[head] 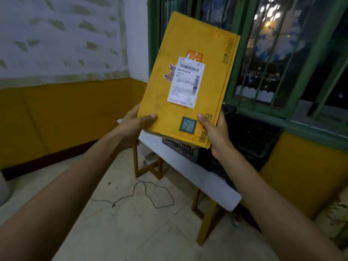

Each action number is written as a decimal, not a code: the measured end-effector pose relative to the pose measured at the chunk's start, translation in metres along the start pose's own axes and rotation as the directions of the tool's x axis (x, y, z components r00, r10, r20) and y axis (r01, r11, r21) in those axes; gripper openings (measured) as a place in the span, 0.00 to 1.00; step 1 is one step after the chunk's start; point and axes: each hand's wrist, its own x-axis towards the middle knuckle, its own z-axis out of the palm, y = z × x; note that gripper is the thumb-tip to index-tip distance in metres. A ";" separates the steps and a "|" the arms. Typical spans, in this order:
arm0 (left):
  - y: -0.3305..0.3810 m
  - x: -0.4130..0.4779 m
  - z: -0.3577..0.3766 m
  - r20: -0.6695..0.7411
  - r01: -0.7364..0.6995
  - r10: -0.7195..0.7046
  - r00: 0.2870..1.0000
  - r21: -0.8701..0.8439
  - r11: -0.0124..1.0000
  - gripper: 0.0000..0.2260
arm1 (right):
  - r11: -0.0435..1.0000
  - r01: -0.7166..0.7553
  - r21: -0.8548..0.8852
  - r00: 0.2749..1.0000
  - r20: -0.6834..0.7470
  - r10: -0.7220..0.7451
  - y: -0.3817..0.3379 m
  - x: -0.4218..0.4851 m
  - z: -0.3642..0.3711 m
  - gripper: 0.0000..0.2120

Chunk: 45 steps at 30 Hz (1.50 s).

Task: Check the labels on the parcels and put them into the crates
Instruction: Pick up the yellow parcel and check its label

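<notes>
A flat yellow parcel [197,46] is held upright in front of me, its white shipping label [185,81] with a barcode facing the camera. My left hand [134,122] grips its lower left corner, thumb on the front. My right hand [213,131] grips the lower right corner, thumb near a green QR sticker. Behind and below the parcel stand dark plastic crates [252,136] on a white table [212,182]; a grey lattice crate [180,147] peeks out under the parcel.
The table has wooden legs [205,228] and stands along a yellow wall under a green barred window [293,53]. A loose wire [150,193] lies on the tiled floor to the left of the table.
</notes>
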 end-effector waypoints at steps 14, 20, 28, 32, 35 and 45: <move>-0.034 0.339 -0.039 0.265 0.037 -0.013 0.964 -0.084 0.996 0.22 | 0.992 0.102 -0.073 0.957 -0.264 -0.118 0.064 0.266 0.062 0.32; -0.078 0.440 -0.033 0.339 0.077 -0.073 0.938 0.003 0.997 0.23 | 0.994 0.039 -0.104 0.925 -0.372 -0.075 0.110 0.342 0.060 0.32; -0.144 0.539 -0.036 0.361 0.003 -0.091 0.928 0.235 0.972 0.13 | 0.963 -0.221 -0.154 0.869 -0.480 0.123 0.189 0.407 0.043 0.25; -0.177 0.572 -0.025 0.361 -0.002 -0.119 0.925 0.318 0.948 0.11 | 0.927 -0.339 -0.158 0.851 -0.472 0.230 0.215 0.436 0.024 0.14; -0.204 0.592 -0.019 0.388 -0.043 -0.140 0.911 0.429 0.902 0.15 | 0.900 -0.404 -0.164 0.825 -0.490 0.281 0.237 0.456 0.012 0.21; -0.290 0.657 0.006 0.728 -0.765 -0.259 0.635 0.638 -0.087 0.27 | 0.795 -0.607 -0.002 0.641 -0.593 0.487 0.305 0.508 -0.009 0.21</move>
